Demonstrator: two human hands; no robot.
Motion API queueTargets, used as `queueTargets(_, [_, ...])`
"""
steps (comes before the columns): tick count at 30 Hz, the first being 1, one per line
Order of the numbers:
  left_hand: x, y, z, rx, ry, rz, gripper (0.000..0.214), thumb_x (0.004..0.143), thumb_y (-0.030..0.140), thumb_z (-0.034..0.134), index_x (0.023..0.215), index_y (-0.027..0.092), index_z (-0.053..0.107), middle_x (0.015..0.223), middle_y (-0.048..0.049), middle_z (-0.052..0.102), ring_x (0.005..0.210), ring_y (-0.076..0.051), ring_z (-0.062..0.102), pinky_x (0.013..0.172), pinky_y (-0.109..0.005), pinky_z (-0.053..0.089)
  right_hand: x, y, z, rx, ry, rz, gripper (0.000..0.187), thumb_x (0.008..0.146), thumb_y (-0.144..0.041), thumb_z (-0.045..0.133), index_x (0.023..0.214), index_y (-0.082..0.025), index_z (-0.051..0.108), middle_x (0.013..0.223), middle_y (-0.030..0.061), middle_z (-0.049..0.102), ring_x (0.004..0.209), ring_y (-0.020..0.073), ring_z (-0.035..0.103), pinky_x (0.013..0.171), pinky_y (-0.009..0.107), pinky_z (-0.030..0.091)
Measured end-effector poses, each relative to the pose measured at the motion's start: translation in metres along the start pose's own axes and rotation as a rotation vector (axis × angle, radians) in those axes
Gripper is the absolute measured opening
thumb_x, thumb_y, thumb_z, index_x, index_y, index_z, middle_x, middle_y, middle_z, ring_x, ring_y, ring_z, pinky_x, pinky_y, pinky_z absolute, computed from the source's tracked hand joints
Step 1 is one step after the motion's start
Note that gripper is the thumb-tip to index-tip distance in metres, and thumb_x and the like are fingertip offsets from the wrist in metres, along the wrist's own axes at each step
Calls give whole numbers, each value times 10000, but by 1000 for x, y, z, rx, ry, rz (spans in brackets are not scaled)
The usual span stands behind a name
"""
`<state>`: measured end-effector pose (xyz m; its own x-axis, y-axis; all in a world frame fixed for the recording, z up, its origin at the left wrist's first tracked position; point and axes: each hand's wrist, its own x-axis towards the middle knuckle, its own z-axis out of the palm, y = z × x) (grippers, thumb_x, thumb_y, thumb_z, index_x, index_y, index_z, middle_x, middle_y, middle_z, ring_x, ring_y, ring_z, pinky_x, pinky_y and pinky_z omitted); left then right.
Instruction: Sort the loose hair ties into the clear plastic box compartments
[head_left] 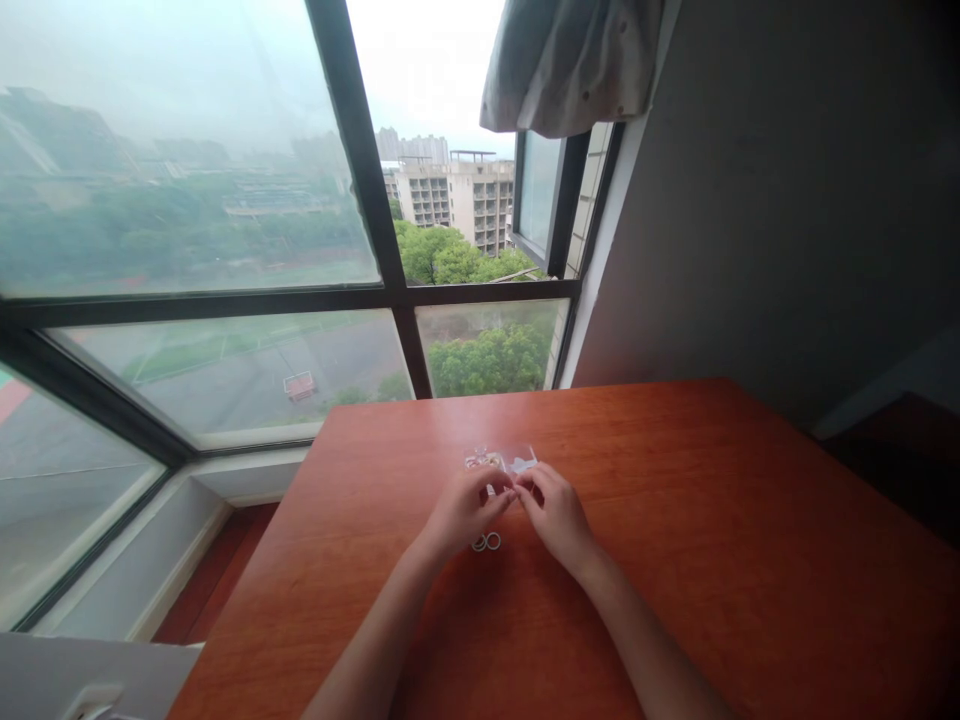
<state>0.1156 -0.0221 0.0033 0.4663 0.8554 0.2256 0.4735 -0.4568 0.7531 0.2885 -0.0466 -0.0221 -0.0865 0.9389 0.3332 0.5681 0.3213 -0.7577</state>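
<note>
Head view: both forearms reach forward over the wooden table [712, 520] and converge, so the left hand [466, 508] and right hand [556, 515] meet fingertip to fingertip, knuckles up. Each is pinched closed; whatever sits between them is too small to tell. A clear packet [510, 460] lies just beyond the fingertips, and two white rings [486, 541] lie below the left hand.

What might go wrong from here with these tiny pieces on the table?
1. The two small white rings lie loose beside the left hand; a wrist shift may roll them across the smooth red-brown wooden table.
2. The small clear plastic packet sits just beyond the right hand; a forward nudge might shove it away.
3. Whatever the fingertips pinch is too small to see.
</note>
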Motion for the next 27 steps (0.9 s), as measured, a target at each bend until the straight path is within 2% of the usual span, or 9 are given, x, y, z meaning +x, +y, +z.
queueTargets(7, [0, -9, 1, 66, 57, -12, 85, 813, 199, 560, 785, 171, 636, 715, -1, 625, 615, -104, 495, 593, -209, 394, 0, -4, 2, -25, 25, -26, 111, 890, -239, 543, 795, -210, 593, 791, 13, 590, 645, 146, 550, 637, 252, 418])
queueTargets(13, [1, -10, -4, 183, 209, -78, 102, 825, 193, 528, 777, 177, 617, 777, -8, 639, 641, -113, 515, 608, -220, 386, 0, -3, 2, -52, 9, -25, 87, 860, -209, 578, 776, -207, 601, 785, 1, 593, 648, 142, 548, 632, 252, 404])
queueTargets(27, [-1, -25, -20, 255, 279, -131, 119, 837, 234, 538, 830, 197, 651, 789, -4, 639, 658, -125, 538, 616, -232, 395, -6, -4, 5, -76, -222, -44, 63, 810, -164, 646, 770, -213, 647, 810, 0, 634, 746, 151, 580, 702, 253, 433])
